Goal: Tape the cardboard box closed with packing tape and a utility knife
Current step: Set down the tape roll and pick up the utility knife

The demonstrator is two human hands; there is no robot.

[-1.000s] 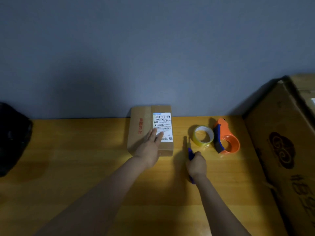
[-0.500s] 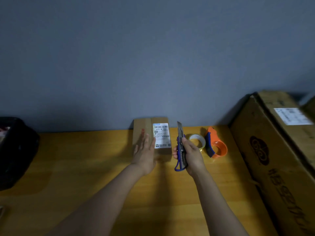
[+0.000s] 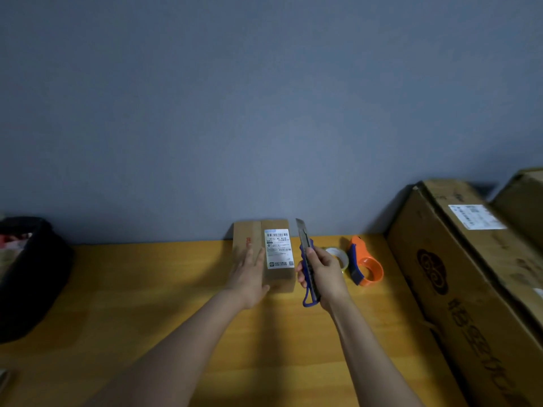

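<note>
A small cardboard box (image 3: 274, 227) with a white shipping label lies on the wooden table against the wall. My left hand (image 3: 249, 274) rests flat on its left part, fingers spread. Just right of the box, my right hand (image 3: 324, 274) grips a blue utility knife (image 3: 305, 251) held above the table, its blade out and pointing away from me. A roll of clear tape (image 3: 338, 255) lies behind my right hand, partly hidden by it. An orange tape dispenser (image 3: 365, 264) stands beside the roll.
A large cardboard carton (image 3: 470, 274) fills the table's right side, with another behind it. A black bag (image 3: 26, 274) sits at the left edge. The wooden table (image 3: 132, 289) runs back to a grey wall.
My right hand picked the knife up off the table and raised it, blade extended. My left hand slid a little left on the box. The view tilted upward.
</note>
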